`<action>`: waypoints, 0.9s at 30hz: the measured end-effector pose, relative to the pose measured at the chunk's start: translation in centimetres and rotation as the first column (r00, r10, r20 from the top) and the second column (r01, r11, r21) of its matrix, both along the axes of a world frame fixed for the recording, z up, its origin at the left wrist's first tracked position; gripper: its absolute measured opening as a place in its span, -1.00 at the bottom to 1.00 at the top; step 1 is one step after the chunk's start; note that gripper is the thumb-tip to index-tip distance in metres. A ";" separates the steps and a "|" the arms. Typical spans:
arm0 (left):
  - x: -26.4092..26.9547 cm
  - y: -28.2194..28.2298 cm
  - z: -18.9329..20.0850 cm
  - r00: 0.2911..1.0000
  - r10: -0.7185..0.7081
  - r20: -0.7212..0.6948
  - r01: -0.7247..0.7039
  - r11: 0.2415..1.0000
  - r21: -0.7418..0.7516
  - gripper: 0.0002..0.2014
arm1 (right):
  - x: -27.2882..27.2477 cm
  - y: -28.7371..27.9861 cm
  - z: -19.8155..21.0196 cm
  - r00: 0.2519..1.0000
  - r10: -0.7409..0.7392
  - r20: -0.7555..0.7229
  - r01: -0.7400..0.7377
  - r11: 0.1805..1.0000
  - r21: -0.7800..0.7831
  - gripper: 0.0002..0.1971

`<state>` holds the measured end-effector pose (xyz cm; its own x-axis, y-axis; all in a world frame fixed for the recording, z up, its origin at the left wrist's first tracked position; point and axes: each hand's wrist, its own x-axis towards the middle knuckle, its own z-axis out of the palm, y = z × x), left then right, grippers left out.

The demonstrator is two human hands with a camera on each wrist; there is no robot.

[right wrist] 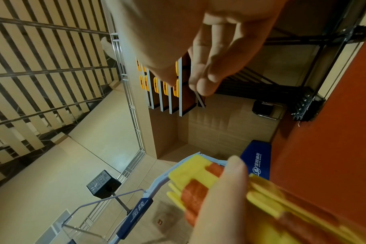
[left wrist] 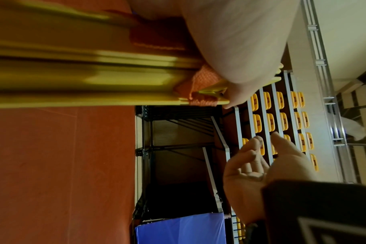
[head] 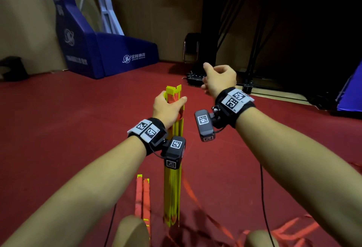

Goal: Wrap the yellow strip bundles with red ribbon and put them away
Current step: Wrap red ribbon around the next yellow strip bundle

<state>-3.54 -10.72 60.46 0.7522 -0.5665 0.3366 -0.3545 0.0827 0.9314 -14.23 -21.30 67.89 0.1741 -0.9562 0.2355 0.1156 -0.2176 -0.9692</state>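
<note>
Nearest, knees (head: 133, 231) at the bottom edge of the head view. Loose red ribbon (head: 290, 229) lies in a tangle on the red floor (head: 58, 129) by the right knee, with one strand running up past the foot of the bundle. Two wrapped bundles (head: 146, 197), wound in red with yellow ends showing, lie side by side on the floor, just left of that foot. One yellow bundle (head: 173, 188) stands upright, its lower end on the floor between the knees and red fabric showing near its top. The left hand (head: 166, 107) grasps the bundle near the top, thumb and fingers curled round it. The right hand (head: 220, 78) is raised to the right of the bundle's top, apart from it, fingers loosely curled and empty. Beyond are a blue pad (head: 109, 54) at the wall, a folding chair (head: 191, 47) and a black frame (head: 248, 50).
</note>
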 end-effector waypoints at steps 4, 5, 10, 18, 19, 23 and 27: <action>0.2 0.0 1.0 1.000 -0.016 0.019 0.016 1.000 -0.025 -0.73 | 0.6 0.1 -0.1 0.999 -0.053 -0.012 0.053 0.998 -0.016 -0.81; 0.2 0.0 1.1 1.000 -0.021 0.019 0.021 0.999 -0.030 -0.73 | 0.6 0.1 -0.2 0.997 -0.073 -0.010 0.072 0.997 -0.025 -0.89; 0.3 0.0 1.3 1.000 -0.031 0.007 0.031 0.999 -0.030 -0.74 | 0.3 0.2 -0.1 0.998 -0.056 -0.021 0.055 0.998 -0.036 -0.79; 0.0 0.1 2.9 0.999 -0.041 -0.006 0.041 0.998 -0.055 -0.77 | -0.1 0.4 -0.1 0.995 -0.084 -0.053 0.080 0.995 -0.066 -0.87; 0.1 0.1 3.3 0.999 -0.044 -0.007 0.044 0.997 -0.060 -0.77 | 0.0 0.3 -0.2 0.996 -0.072 -0.053 0.069 0.996 -0.059 -0.83; -0.2 0.2 5.3 0.997 -0.082 0.009 0.083 0.992 -0.097 -0.79 | -0.1 0.8 -0.5 0.998 0.023 -0.057 -0.025 0.999 -0.033 -0.70; -0.8 0.2 7.2 0.978 -0.210 0.010 0.209 0.971 -0.119 -0.75 | -0.2 1.7 -1.1 0.942 0.325 -0.088 -0.328 0.944 -0.025 -0.61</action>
<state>-4.33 -10.47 67.70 0.6220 -0.6676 0.4092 -0.3150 0.2651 0.9113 -14.44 -19.61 66.78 0.4952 -0.8342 0.2427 0.1071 -0.2186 -0.9699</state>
